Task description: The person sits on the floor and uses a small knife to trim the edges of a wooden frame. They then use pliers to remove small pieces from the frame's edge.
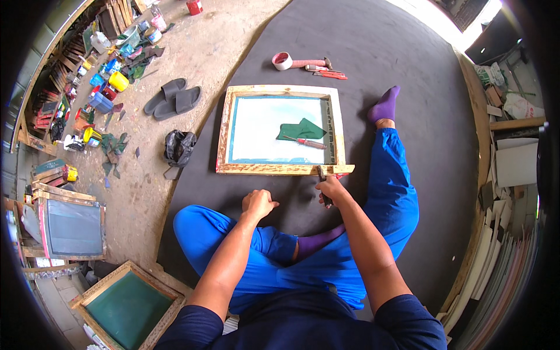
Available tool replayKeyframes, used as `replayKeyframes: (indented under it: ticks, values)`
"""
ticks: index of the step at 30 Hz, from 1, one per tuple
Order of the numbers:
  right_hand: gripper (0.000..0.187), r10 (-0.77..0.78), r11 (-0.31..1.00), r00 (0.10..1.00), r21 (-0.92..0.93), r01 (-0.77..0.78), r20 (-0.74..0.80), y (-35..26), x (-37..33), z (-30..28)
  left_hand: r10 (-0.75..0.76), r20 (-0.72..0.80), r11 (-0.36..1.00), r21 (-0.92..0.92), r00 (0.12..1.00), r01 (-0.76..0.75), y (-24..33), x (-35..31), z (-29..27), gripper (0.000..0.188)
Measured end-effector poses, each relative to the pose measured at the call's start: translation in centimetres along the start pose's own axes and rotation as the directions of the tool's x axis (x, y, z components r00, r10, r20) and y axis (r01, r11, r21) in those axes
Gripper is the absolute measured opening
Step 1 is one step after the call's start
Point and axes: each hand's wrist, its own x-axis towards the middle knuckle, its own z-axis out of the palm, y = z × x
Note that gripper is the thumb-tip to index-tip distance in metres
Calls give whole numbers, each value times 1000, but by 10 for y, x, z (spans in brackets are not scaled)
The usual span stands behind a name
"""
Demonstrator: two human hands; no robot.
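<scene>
My right hand point(331, 189) is closed around a dark hand tool that looks like pliers point(321, 172). Its upper end touches the near right corner of a wooden screen frame point(274, 169), by a short wood strip point(343, 169) with a red tip. Curled above my bent leg, my left hand point(258, 204) holds nothing that I can see, its thumb sticking out. The frame lies flat before me, with pale mesh point(256, 128) edged in blue. Inside it are a green scrap point(303, 128) and a screwdriver-like tool point(309, 143) with a reddish handle.
Beyond the frame lie a tape roll point(282, 61), a red-handled hammer point(309, 63) and red cutters point(331, 74). Slippers point(175, 99), a black bag point(179, 147) and paint pots point(118, 81) are at left. A green screen point(128, 306) leans lower left; boards point(496, 256) stand at right.
</scene>
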Motion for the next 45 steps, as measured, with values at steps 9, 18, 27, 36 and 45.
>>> replayKeyframes:
  ticks: [9, 18, 27, 36, 45]
  values:
    - [33, 50, 979, 998, -198, -57, -42, -16, -5, -3, 22, -10, 1000, -9, 1000, -22, 0, 5, 3, 32]
    - [26, 199, 969, 979, -158, -188, 54, -27, -2, -16, 44, -6, 997, -57, 999, -44, 5, 11, 1, 32]
    - [24, 224, 937, 974, -279, -209, 21, -36, -2, -12, 75, -17, 993, -85, 997, -77, 4, 14, 3, 33]
    - [22, 149, 963, 983, -211, -169, -107, -21, 1, 1, 79, -10, 994, -74, 997, -79, 5, 16, 5, 36]
    - [32, 16, 922, 960, -368, -123, -280, -18, -16, 11, 62, -3, 996, -67, 998, -62, 3, 15, 5, 37]
